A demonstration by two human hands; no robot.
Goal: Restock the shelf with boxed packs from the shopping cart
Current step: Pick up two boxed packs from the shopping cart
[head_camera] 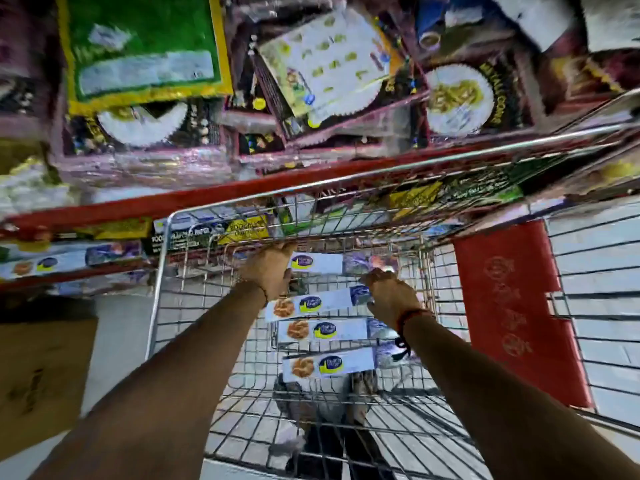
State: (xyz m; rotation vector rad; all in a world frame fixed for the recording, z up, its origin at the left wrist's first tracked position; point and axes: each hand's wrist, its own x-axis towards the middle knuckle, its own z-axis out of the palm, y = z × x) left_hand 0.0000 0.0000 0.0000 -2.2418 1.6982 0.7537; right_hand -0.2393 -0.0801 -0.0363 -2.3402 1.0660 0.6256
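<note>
Several long white boxed packs with a blue-and-yellow logo lie in the wire shopping cart (160, 289). The farthest pack (322, 263) is raised above the others; my left hand (270, 270) grips its left end. My right hand (389, 294) curls its fingers at that pack's right end and also overlaps the end of the second pack (322, 303). Two more packs (329, 330) (332, 364) lie nearer to me on the cart floor. The shelf (207, 197) has a red front edge and stands just beyond the cart. Matching packs (69, 259) lie on its lower level at left.
Wrapped gift boxes and a green box (145, 46) fill the upper shelf. The cart's red seat flap (509, 306) hangs at the right. A brown cardboard carton (41, 375) stands on the floor to the left of the cart.
</note>
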